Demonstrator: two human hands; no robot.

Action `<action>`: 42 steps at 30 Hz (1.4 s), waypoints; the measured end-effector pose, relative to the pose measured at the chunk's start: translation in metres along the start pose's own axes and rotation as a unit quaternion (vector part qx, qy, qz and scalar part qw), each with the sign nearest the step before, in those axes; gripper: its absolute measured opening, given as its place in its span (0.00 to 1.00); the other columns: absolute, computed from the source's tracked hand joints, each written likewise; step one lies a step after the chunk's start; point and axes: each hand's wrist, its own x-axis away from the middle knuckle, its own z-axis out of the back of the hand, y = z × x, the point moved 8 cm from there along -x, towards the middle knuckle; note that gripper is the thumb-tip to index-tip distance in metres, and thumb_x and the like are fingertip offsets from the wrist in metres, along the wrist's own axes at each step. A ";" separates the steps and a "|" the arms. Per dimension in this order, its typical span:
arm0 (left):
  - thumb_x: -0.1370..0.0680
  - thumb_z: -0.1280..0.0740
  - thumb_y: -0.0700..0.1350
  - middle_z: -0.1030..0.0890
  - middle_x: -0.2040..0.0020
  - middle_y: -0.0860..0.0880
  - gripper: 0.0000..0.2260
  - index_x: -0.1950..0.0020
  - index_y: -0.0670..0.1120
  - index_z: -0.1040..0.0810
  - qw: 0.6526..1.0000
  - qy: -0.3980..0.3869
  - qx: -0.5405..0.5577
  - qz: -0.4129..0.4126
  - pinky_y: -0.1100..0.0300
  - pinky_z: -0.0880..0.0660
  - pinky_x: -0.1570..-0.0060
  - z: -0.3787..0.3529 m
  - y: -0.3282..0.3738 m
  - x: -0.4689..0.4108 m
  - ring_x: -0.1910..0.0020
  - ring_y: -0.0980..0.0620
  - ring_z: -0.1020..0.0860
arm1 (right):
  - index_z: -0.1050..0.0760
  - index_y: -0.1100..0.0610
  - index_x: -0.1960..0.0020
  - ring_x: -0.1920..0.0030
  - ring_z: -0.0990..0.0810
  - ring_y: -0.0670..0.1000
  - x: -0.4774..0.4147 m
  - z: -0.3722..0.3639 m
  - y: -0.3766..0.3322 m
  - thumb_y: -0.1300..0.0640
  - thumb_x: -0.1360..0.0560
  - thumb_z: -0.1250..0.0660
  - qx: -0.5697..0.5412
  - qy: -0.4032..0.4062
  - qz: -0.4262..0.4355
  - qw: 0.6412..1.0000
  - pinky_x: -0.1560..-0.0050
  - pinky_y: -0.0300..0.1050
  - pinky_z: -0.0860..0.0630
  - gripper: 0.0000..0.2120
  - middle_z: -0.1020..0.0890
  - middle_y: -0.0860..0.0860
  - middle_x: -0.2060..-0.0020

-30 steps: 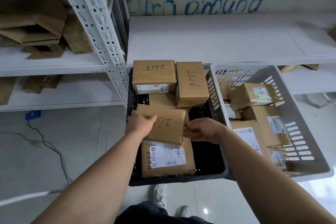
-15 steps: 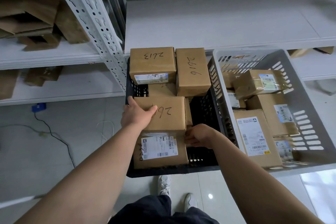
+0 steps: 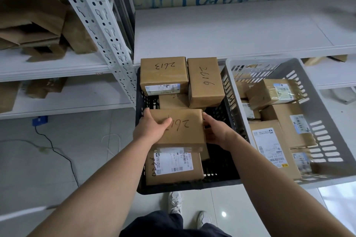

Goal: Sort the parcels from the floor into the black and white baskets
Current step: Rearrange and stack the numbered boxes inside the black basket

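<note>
A brown cardboard parcel [image 3: 185, 127] with handwritten digits lies flat in the black basket [image 3: 221, 163], resting on a labelled parcel [image 3: 173, 165] beneath it. My left hand [image 3: 150, 129] grips its left edge, thumb on top. My right hand [image 3: 217, 131] presses against its right side. Two more marked parcels, one [image 3: 163, 73] at the back left and one [image 3: 205, 81] beside it, sit at the far end of the black basket. The white basket [image 3: 327, 121] to the right holds several labelled parcels.
White metal shelving [image 3: 100, 17] stands behind and left of the baskets, with flattened cardboard [image 3: 34, 25] on its shelves. A wide white shelf board [image 3: 231, 31] runs above the baskets. A cable [image 3: 55, 152] and blue plug lie on the tiled floor at left. My shoes [image 3: 175, 202] are below the black basket.
The parcel has gone from tilted to lying flat on the one below. My right hand moved from the front lower edge up to the parcel's right side.
</note>
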 end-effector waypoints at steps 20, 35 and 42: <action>0.22 0.34 0.57 0.32 0.27 0.44 0.33 0.22 0.46 0.41 0.981 -0.165 0.101 0.022 0.50 0.33 0.33 -0.055 0.041 -0.004 0.31 0.41 0.31 | 0.25 0.58 0.37 0.61 0.20 0.49 0.049 0.059 -0.008 0.53 0.21 0.34 0.185 0.077 0.083 0.976 0.61 0.42 0.20 0.15 0.20 0.54 0.53; 0.26 0.29 0.58 0.21 0.42 0.48 0.29 0.30 0.48 0.32 0.942 -0.245 0.231 0.001 0.51 0.25 0.53 -0.052 0.085 0.002 0.48 0.49 0.22 | 0.30 0.52 0.33 0.62 0.21 0.50 0.063 0.048 -0.009 0.40 0.29 0.29 0.099 -0.019 0.023 0.995 0.77 0.35 0.29 0.29 0.20 0.54 0.50; 0.22 0.31 0.45 0.28 0.31 0.44 0.31 0.23 0.48 0.41 0.920 -0.295 0.257 -0.018 0.45 0.24 0.42 -0.066 0.107 0.003 0.37 0.44 0.26 | 0.24 0.46 0.36 0.63 0.21 0.50 0.083 0.086 -0.021 0.36 0.29 0.32 0.156 0.052 0.018 0.986 0.72 0.37 0.31 0.25 0.18 0.50 0.55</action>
